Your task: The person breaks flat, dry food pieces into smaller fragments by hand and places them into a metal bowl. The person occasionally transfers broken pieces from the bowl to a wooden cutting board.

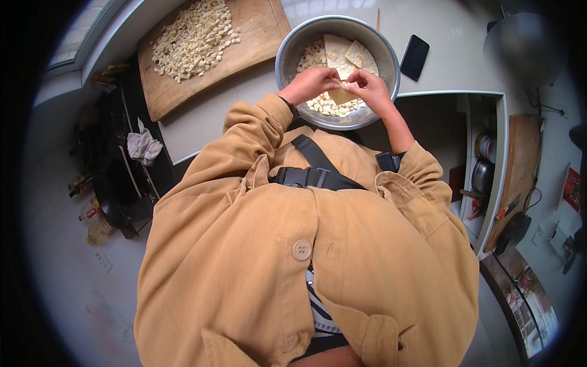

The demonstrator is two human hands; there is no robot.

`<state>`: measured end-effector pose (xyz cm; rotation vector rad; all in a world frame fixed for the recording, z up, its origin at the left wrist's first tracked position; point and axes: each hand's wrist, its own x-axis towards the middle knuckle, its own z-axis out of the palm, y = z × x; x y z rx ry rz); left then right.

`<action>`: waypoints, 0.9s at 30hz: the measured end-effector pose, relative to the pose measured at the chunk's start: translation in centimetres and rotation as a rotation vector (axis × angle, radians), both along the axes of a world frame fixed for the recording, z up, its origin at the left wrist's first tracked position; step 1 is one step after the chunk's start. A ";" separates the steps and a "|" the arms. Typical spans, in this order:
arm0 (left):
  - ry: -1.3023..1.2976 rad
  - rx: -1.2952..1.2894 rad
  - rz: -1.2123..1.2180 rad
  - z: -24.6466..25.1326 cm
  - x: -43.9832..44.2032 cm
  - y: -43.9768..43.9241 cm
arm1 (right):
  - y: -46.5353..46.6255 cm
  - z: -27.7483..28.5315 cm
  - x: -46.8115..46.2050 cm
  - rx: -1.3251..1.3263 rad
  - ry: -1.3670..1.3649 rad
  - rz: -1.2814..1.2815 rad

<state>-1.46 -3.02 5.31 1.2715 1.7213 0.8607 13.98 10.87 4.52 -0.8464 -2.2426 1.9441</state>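
Observation:
Over a steel bowl, my left hand and my right hand meet, fingertips pinched on one piece of flatbread. The part between the fingers is partly hidden by them. Larger flatbread pieces lean inside the bowl, on its far side. Small torn bread bits lie at the bowl's near side, below my hands. More bits sit at its left, looking slightly darker.
A wooden board at the upper left carries a heap of small bread bits. A black phone lies right of the bowl. A crumpled cloth rests on the dark stove. An open cabinet is at right.

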 end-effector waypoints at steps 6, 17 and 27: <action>-0.316 -0.021 0.138 0.2 0.5 0.6 | -0.1 0.8 0.4 -0.356 -0.055 -0.028; -0.802 -0.079 0.244 -0.2 -0.1 0.6 | -1.2 0.6 -0.5 -0.190 0.191 -0.160; -0.959 -0.057 0.708 -1.7 1.6 1.5 | -2.9 0.2 -1.0 -0.035 0.226 -0.347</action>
